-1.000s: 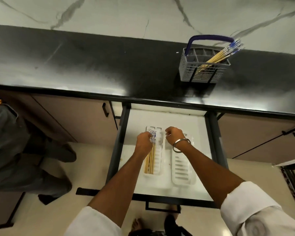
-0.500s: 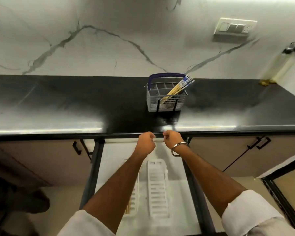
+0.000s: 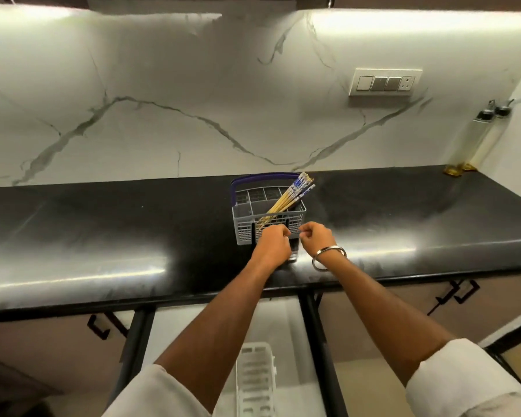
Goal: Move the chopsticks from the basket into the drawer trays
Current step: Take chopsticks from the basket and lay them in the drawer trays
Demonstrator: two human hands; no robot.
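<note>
A grey slotted basket (image 3: 244, 225) with a blue handle stands on the black counter. Several yellow chopsticks (image 3: 286, 200) with blue-patterned tops lean out of its right side. My left hand (image 3: 272, 243) and my right hand (image 3: 315, 237) hover just in front of the basket, side by side, both with curled fingers and nothing in them. Below the counter the drawer (image 3: 283, 320) is pulled out, and one white tray (image 3: 254, 380) in it shows between my forearms. The other tray is hidden by my left arm.
The black counter (image 3: 103, 236) runs left and right of the basket. Two tall oil bottles (image 3: 475, 139) stand in the far right corner. A switch panel (image 3: 384, 82) sits on the marble wall. Cabinet handles (image 3: 454, 294) flank the drawer.
Both hands rose from the trays in the drawer to the counter in front of the basket. My view tilted up from the drawer toward the wall.
</note>
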